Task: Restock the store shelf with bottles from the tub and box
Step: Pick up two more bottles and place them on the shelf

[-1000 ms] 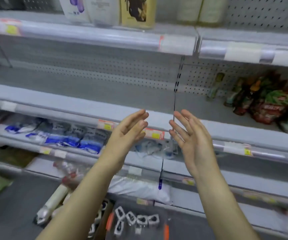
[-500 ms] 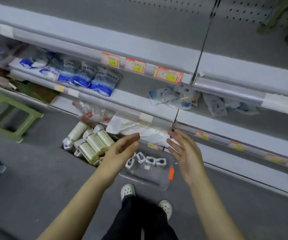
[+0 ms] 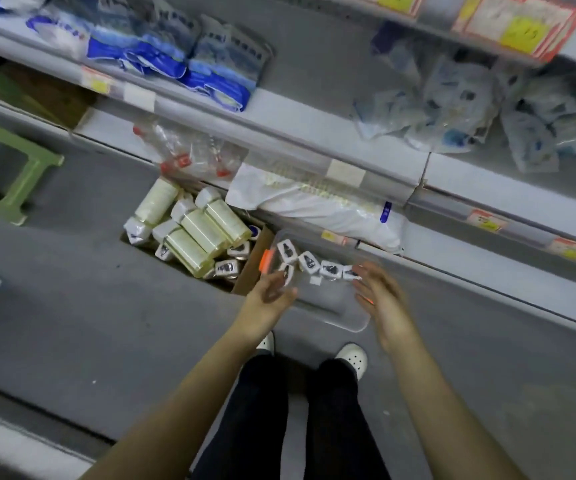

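Leftmost, a green stool (image 3: pixel 20 168) is cut off by the frame. Pale bottles (image 3: pixel 207 230) lie heaped in the cardboard box (image 3: pixel 250 268), of which only a brown flap shows. Over the clear tub (image 3: pixel 331 308) of small bottles (image 3: pixel 309 263), the left hand (image 3: pixel 272 292) and the blurred right hand (image 3: pixel 380 299) hover, fingers loose, holding nothing.

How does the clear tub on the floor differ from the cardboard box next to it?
The tub is clear plastic with orange clips; the box is brown cardboard. The tub holds a short row of small bottles and is mostly bare; the box is heaped with large bottles, pale yellow, lying on their sides. Both sit side by side on the floor by the shelf.
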